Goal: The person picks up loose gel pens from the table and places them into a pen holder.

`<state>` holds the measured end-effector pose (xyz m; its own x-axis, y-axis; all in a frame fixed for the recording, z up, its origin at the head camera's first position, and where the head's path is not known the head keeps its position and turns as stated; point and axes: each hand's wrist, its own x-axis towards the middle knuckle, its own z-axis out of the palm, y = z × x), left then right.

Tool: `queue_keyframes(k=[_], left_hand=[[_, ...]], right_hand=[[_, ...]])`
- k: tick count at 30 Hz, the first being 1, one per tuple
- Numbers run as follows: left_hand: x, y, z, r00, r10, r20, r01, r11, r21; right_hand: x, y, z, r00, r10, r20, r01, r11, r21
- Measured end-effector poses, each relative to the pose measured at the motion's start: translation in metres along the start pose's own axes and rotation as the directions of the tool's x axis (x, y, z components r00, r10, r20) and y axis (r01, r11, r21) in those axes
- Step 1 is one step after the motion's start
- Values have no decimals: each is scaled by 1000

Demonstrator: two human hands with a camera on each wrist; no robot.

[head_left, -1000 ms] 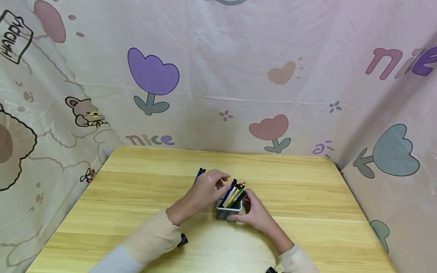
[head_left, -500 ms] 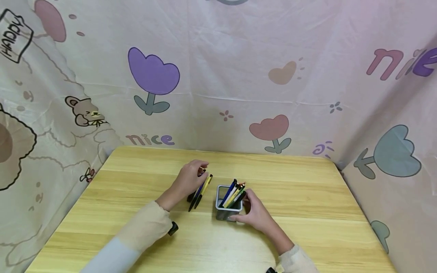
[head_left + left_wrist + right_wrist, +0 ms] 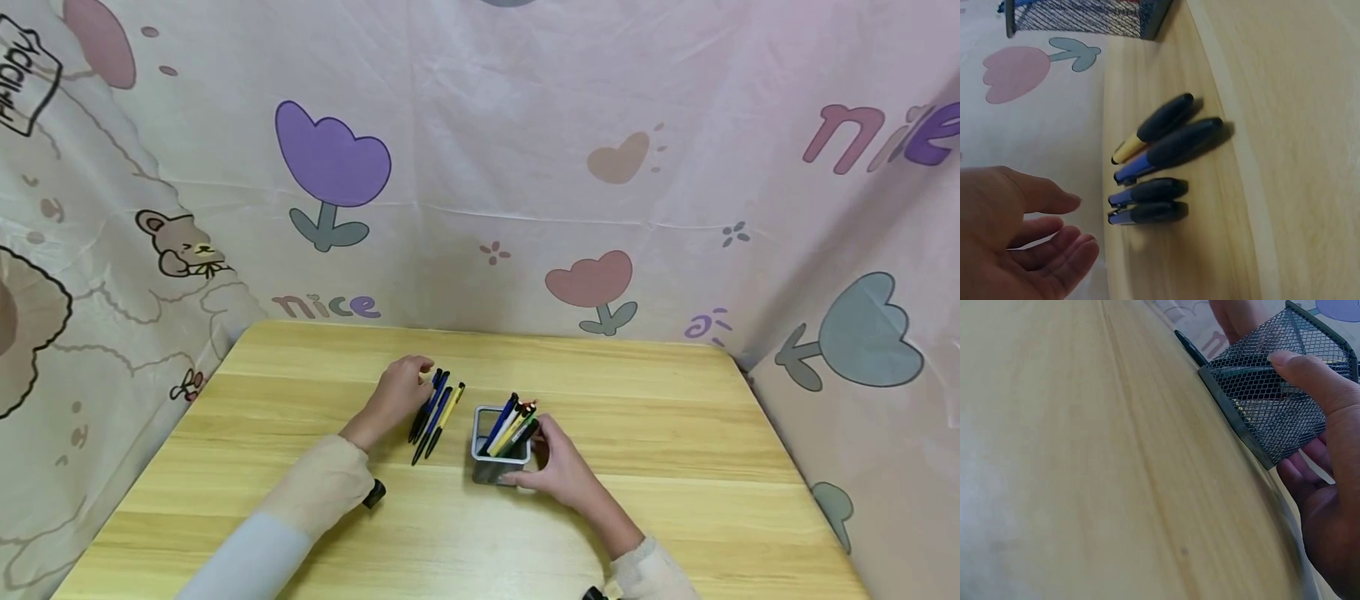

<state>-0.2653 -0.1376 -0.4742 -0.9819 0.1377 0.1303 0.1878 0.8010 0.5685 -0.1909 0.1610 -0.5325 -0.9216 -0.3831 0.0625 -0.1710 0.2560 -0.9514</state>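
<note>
While the right hand (image 3: 561, 468) grips the cup (image 3: 491, 473), the left hand (image 3: 396, 392), loosely curved and empty, hovers beside four pens (image 3: 432, 426) to its right, likely light, stiff, slick, best pinched mid-barrel.

My right hand (image 3: 558, 471) grips the square grey mesh cup (image 3: 491, 472), which stands upright; the blue, white, yellow and dark pens (image 3: 512, 431) inside lean toward its right side. To its left, three blue pens (image 3: 1163, 153) and one yellow pen (image 3: 1152, 128) lie roughly parallel, black ends toward me, just beside my loose left hand (image 3: 397, 390).
</note>
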Motion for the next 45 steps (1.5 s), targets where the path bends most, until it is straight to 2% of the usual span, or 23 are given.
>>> queue_keyframes(k=[7, 14, 19, 39, 45], left_hand=[[5, -8, 5, 998, -32, 51, 28, 997, 76], [8, -10, 10, 994, -58, 91, 48, 994, 103], [8, -8, 7, 988, -87, 126, 74, 991, 109], [7, -15, -1, 975, -167, 147, 150, 981, 119], [5, -10, -9, 985, -126, 117, 121, 991, 49]], right_hand=[[1, -1, 0, 1000, 4, 0, -4, 1000, -9], [0, -1, 0, 1000, 17, -8, -17, 1000, -20], [0, 0, 0, 1000, 11, -3, -11, 1000, -14], [1, 2, 0, 1000, 9, -4, -9, 1000, -30], [0, 0, -1, 1000, 17, -10, -17, 999, -33]])
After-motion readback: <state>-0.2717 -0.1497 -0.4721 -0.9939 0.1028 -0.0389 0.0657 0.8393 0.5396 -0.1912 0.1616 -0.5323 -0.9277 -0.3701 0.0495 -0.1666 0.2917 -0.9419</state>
